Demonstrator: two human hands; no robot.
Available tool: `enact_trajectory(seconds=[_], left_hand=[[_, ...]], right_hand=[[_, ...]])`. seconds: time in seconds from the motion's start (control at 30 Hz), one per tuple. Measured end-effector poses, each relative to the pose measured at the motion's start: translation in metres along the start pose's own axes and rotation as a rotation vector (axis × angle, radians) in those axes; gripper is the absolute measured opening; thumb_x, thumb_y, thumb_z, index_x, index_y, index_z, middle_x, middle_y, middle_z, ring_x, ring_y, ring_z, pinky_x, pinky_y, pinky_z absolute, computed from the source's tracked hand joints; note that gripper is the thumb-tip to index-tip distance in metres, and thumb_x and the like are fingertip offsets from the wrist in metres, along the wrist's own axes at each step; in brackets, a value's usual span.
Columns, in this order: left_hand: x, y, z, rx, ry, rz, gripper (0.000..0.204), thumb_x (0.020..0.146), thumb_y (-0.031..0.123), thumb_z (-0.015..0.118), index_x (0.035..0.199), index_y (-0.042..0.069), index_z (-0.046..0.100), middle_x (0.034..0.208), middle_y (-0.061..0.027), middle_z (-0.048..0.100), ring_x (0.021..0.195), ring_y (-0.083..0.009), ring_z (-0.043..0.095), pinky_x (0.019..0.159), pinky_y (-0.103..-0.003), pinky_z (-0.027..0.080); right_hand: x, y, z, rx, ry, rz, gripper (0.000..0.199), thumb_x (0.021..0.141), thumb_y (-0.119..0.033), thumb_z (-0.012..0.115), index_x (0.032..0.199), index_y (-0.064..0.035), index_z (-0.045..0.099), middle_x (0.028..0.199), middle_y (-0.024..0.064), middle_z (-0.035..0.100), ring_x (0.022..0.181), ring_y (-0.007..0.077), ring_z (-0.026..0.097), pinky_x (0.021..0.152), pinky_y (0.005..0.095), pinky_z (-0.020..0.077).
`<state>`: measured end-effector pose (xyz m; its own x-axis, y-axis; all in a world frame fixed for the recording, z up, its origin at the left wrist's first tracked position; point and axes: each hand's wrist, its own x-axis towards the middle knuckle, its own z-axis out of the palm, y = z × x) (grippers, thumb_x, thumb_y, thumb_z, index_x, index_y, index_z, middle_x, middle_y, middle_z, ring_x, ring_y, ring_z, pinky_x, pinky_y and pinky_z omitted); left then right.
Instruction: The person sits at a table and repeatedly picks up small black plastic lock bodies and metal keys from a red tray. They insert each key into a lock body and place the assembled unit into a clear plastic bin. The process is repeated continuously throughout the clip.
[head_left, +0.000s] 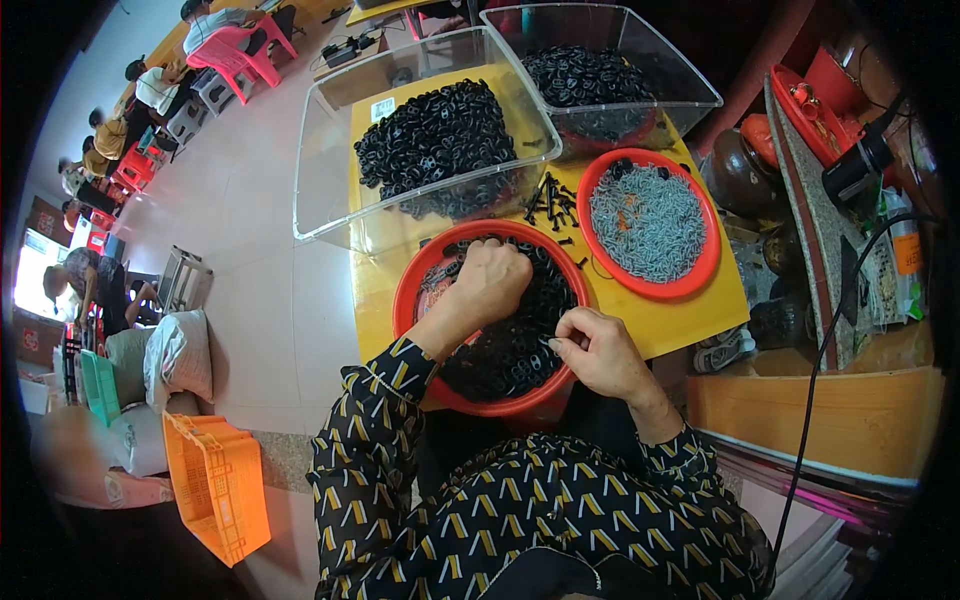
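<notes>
A red round basin full of small black plastic parts sits on the yellow table in front of me. My left hand reaches down into the parts with its fingers curled among them. At the basin's near right rim, my right hand pinches a small black part between thumb and fingertips.
A second red basin holds small grey metal pieces. Black screws lie loose between the basins. Two clear plastic bins hold more black parts. An orange crate stands on the floor at left. Other people sit far left.
</notes>
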<state>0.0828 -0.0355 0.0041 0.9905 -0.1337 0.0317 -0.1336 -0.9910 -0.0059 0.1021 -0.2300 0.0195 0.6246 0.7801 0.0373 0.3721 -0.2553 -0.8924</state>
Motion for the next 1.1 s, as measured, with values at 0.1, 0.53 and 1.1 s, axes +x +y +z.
enact_trajectory(seconds=[0.1,0.53,1.1], left_hand=[[-0.006,0.003,0.000,0.062,0.040,0.019,0.014,0.063,0.009,0.057,0.073,0.001,0.062,0.073,-0.0122,0.060,0.072,-0.0267,0.059,0.064,-0.037,0.045],[-0.023,-0.012,0.006,-0.311,0.297,-0.008,0.015,0.068,0.002,0.053,0.082,0.002,0.058,0.070,-0.0141,0.057,0.070,-0.0312,0.055,0.065,-0.040,0.042],[-0.132,0.053,0.009,-2.161,0.618,-0.612,0.009,0.080,0.003,0.060,0.087,-0.002,0.060,0.076,-0.0041,0.060,0.069,-0.0097,0.055,0.064,-0.021,0.044]], right_hand=[[-0.001,-0.002,0.001,0.030,-0.011,0.043,0.012,0.072,-0.005,0.061,0.072,0.0000,0.050,0.063,0.0106,0.052,0.060,0.0220,0.054,0.056,0.0327,0.0418],[0.002,0.003,0.013,0.171,0.041,0.068,0.011,0.077,-0.001,0.057,0.087,0.0012,0.055,0.067,0.0026,0.054,0.059,0.0077,0.050,0.054,0.0228,0.0414],[0.008,-0.014,0.052,0.698,-0.217,0.324,0.008,0.086,-0.010,0.050,0.084,-0.0020,0.049,0.073,0.0030,0.055,0.063,0.0072,0.053,0.056,0.0192,0.0443]])
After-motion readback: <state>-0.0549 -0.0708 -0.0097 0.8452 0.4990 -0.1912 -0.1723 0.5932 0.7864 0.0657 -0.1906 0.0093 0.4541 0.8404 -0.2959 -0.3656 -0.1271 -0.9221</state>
